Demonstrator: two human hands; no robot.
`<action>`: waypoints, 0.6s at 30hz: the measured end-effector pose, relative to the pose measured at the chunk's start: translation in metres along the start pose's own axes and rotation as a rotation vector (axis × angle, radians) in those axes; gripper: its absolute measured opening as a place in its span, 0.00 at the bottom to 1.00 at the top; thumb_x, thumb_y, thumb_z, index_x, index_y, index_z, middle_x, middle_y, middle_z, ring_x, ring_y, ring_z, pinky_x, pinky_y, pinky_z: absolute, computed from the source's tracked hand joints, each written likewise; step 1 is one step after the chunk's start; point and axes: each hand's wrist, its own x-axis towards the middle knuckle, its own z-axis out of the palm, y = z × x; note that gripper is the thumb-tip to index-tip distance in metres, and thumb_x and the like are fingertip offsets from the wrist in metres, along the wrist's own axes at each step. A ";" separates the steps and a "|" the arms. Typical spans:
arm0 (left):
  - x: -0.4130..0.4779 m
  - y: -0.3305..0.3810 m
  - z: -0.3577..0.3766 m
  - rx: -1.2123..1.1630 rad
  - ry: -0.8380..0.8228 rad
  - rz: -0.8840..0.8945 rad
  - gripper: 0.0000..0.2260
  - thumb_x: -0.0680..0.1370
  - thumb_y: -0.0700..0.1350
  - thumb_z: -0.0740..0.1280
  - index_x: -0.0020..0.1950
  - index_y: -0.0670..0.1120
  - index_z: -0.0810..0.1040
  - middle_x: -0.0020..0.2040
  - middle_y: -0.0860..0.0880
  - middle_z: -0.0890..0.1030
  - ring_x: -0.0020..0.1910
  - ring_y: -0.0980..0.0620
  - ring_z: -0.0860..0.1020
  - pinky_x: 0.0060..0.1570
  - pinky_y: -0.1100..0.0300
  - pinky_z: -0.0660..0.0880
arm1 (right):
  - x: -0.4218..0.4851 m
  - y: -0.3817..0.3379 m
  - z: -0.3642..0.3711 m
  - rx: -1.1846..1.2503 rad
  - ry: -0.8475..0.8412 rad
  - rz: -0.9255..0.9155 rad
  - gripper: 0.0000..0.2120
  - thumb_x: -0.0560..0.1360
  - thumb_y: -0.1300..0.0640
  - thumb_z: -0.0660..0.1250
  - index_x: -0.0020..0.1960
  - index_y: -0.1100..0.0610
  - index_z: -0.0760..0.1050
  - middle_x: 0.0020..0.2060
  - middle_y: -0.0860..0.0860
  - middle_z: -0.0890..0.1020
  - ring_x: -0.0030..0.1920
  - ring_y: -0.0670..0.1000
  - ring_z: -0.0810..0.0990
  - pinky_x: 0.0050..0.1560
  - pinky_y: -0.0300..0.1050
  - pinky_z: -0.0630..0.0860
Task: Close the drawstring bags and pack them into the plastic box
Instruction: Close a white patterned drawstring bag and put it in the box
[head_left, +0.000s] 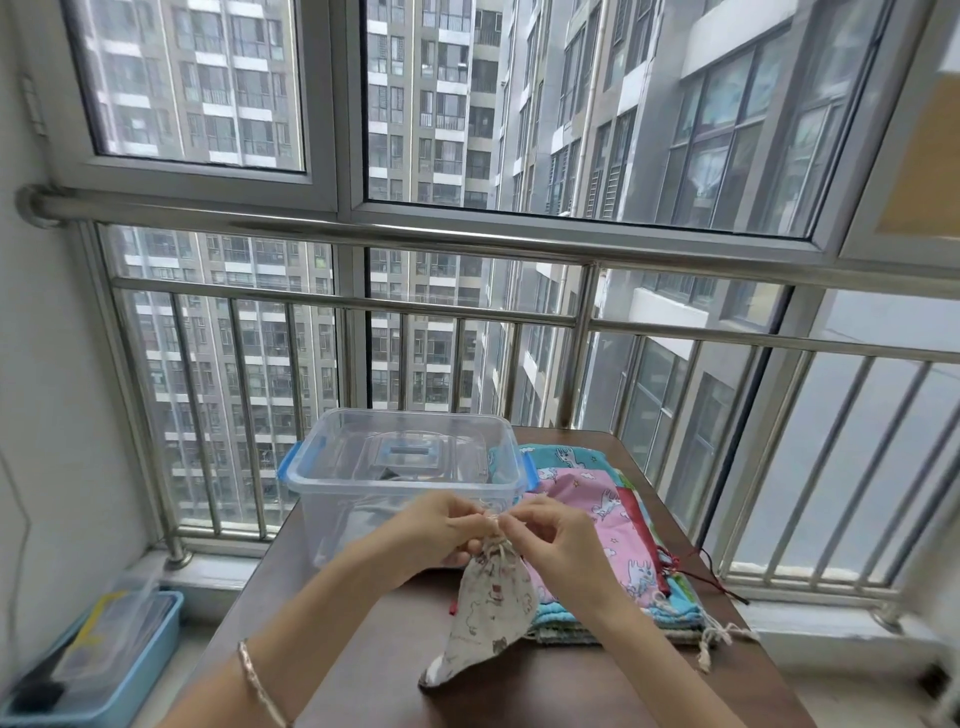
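Below left hand (439, 527) and right hand (553, 538), fingers (467, 512) pinching its drawstring (491, 519), hangs the bag (491, 610).

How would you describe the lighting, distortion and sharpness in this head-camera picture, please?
Head view: soft, even daylight through the windows, no hard shadows on the table; the wide lens bows the railing; faint sheen on the clear box; the left hand, right hand and white bag at centre are fairly sharp, the blue tray at the corner softer.
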 end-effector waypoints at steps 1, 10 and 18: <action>0.000 0.000 0.000 0.012 -0.008 0.008 0.06 0.78 0.42 0.67 0.42 0.44 0.81 0.31 0.51 0.75 0.28 0.61 0.71 0.31 0.70 0.70 | 0.000 -0.001 0.000 0.024 -0.011 0.005 0.02 0.72 0.54 0.74 0.43 0.50 0.86 0.36 0.47 0.83 0.37 0.46 0.81 0.39 0.41 0.77; -0.004 0.000 -0.007 0.155 -0.025 0.062 0.06 0.76 0.46 0.71 0.43 0.44 0.83 0.35 0.51 0.81 0.34 0.59 0.76 0.35 0.68 0.73 | 0.005 0.006 -0.010 -0.164 -0.140 -0.004 0.03 0.74 0.57 0.72 0.41 0.51 0.82 0.37 0.49 0.82 0.37 0.45 0.80 0.40 0.36 0.75; -0.008 -0.012 -0.010 0.173 0.007 -0.003 0.07 0.81 0.43 0.63 0.44 0.45 0.75 0.48 0.44 0.84 0.48 0.50 0.84 0.51 0.54 0.80 | 0.008 0.007 -0.035 -0.331 -0.315 0.129 0.04 0.76 0.52 0.68 0.49 0.53 0.77 0.41 0.49 0.82 0.37 0.43 0.81 0.40 0.42 0.79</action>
